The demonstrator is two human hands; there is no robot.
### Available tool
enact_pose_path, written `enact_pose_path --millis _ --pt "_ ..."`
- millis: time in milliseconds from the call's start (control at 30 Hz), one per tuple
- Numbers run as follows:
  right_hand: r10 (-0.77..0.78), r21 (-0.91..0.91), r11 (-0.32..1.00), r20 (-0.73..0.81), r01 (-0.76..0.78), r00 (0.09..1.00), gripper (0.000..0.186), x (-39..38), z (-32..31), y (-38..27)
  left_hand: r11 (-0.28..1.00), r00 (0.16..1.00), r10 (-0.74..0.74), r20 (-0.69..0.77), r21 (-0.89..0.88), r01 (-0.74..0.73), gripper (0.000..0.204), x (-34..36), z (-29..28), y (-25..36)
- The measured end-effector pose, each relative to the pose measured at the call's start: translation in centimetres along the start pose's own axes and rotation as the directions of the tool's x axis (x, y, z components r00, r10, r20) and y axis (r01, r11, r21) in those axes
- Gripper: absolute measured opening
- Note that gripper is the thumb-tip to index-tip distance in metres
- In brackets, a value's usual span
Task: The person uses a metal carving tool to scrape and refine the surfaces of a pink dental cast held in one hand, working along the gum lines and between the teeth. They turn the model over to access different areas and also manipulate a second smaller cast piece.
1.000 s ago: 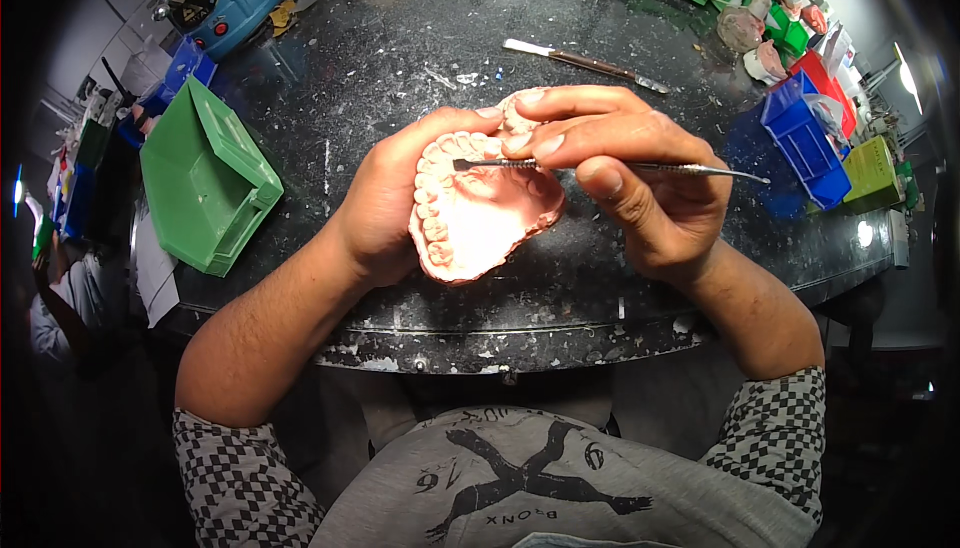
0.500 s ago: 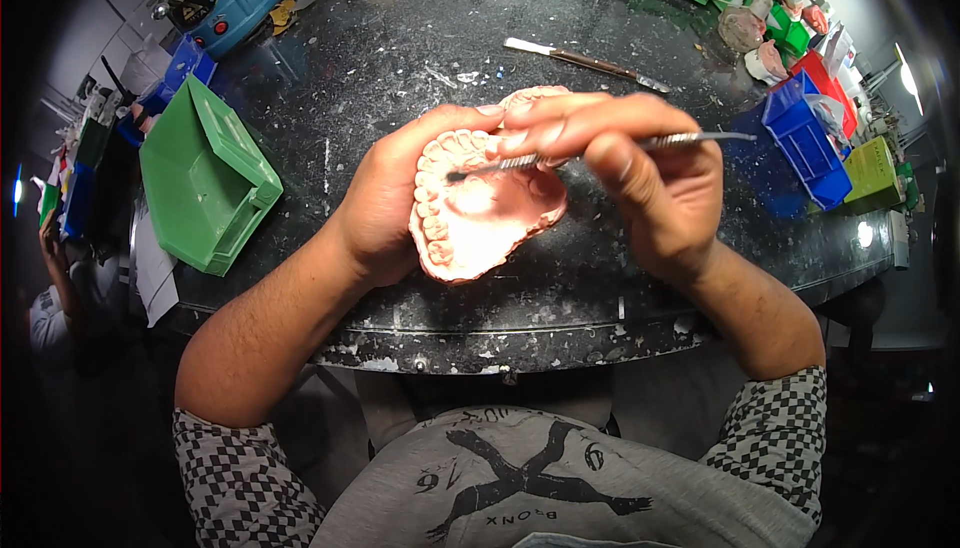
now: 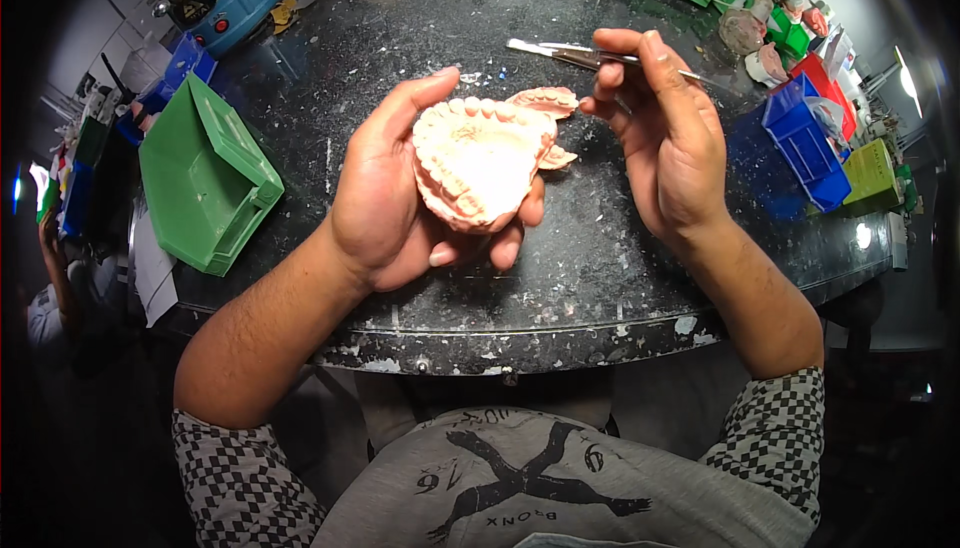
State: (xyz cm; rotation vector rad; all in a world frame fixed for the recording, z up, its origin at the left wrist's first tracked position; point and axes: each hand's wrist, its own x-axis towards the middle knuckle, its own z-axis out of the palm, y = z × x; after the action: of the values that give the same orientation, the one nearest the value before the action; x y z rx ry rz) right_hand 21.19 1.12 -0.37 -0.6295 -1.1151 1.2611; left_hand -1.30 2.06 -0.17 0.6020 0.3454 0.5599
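Observation:
My left hand (image 3: 372, 213) cradles a pale pink plaster dental cast (image 3: 478, 163), its thumb along the far left side and fingertips showing beneath. The cast's row of teeth curves around its far and left edges, and strong light washes out its middle. Between the thumb and fingers of my right hand (image 3: 672, 153) is a slim metal dental carver (image 3: 618, 58), raised to the right of the cast and apart from it. A second pink cast piece (image 3: 545, 100) lies behind the first, partly hidden by it. A knife (image 3: 524, 45) rests on the table, partly covered by the carver and fingers.
The dark, plaster-specked table (image 3: 330, 78) curves toward me. On its left stands a green bin (image 3: 205, 183); a blue machine (image 3: 225, 8) is at the far left. To the right are a blue bin (image 3: 805, 143), a green box (image 3: 872, 176) and a pinkish cast (image 3: 765, 66).
My right hand has drawn the carver away from the cast, up and to the right. In my left hand the cast has tilted, and the second cast piece behind it now shows more.

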Motion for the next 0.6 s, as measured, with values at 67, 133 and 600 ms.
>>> enact_pose_path --millis 67,133,600 --pt "-0.029 -0.056 0.998 -0.043 0.026 0.999 0.035 -0.2 0.7 -0.1 0.999 0.998 0.05 0.036 0.004 -0.05 0.073 0.1 -0.2 0.2" --pt "-0.06 -0.082 0.995 -0.041 0.056 0.997 0.032 -0.3 1.0 -0.2 0.995 0.995 0.101 0.013 -0.002 -0.101 0.073 0.0 0.2 0.1" --pt "-0.122 -0.106 0.987 -0.016 0.12 0.992 0.029 0.1 -0.1 -0.4 0.796 0.836 0.542 -0.086 0.372 -0.478 0.047 0.5 0.4 -0.2"
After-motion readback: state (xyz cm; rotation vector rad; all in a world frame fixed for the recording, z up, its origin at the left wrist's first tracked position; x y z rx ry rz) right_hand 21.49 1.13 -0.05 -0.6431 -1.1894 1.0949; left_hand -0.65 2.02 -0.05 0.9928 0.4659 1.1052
